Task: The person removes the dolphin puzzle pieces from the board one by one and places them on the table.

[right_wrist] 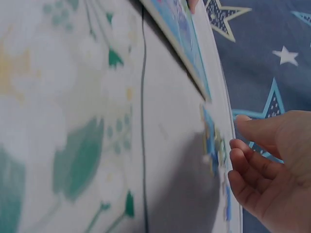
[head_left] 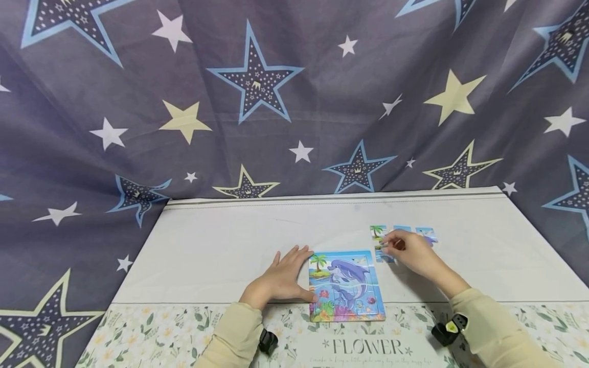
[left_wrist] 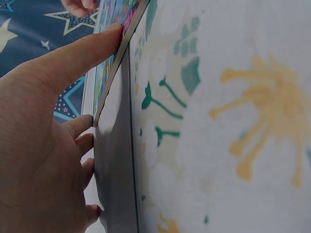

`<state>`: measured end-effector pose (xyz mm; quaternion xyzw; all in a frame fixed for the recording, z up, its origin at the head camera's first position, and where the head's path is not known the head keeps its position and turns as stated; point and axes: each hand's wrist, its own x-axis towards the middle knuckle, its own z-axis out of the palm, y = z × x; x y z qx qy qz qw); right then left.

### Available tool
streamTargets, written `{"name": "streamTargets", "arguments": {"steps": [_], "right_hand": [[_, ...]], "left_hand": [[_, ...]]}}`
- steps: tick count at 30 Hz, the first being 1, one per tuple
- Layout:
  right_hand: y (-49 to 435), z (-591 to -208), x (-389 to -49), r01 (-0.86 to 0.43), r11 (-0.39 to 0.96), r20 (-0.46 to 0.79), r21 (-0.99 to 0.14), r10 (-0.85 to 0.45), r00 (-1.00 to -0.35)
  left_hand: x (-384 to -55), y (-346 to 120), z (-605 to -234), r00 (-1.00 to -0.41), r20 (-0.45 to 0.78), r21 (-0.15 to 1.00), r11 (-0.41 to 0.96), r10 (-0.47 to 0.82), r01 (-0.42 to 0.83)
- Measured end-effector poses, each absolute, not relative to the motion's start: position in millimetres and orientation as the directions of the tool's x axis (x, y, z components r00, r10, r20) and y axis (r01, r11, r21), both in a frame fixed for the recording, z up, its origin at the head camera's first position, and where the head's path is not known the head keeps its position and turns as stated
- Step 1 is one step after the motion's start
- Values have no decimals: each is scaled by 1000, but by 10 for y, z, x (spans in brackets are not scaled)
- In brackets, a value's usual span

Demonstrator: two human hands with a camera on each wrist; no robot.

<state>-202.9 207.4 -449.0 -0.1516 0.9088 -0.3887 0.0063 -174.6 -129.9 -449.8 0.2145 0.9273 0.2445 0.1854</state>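
A square dolphin jigsaw puzzle lies on the table, its picture showing dolphins, a palm tree and sea plants. My left hand is spread along its left side, the thumb on the lower left of the frame and a fingertip at the upper left corner. In the left wrist view the thumb presses the board's edge. To the right of the board, my right hand hovers over loose puzzle pieces, partly hiding them. In the right wrist view its thumb and loosely bent fingers stand apart, with nothing visible between them.
More loose pieces lie flat behind the right hand. The white tabletop meets a floral mat printed FLOWER at the front. A dark star-patterned curtain hangs behind the table.
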Motion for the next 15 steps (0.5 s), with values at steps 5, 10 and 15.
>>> {"name": "streamTargets", "arguments": {"steps": [5, 10, 15], "right_hand": [[1918, -4433, -1975, -315, 624, 123, -715, -331, -936], [1740, -4396, -1888, -307, 590, 91, -747, -367, -926], [1573, -4380, -1781, -309, 550, 68, -776, -414, -908]], "left_hand": [[-1752, -1299, -4497, -839, -242, 528, 792, 486, 306], [-1742, -1301, -4489, -842, -238, 531, 791, 484, 305], [-1738, -1298, -4480, -842, -237, 537, 787, 485, 303]]}}
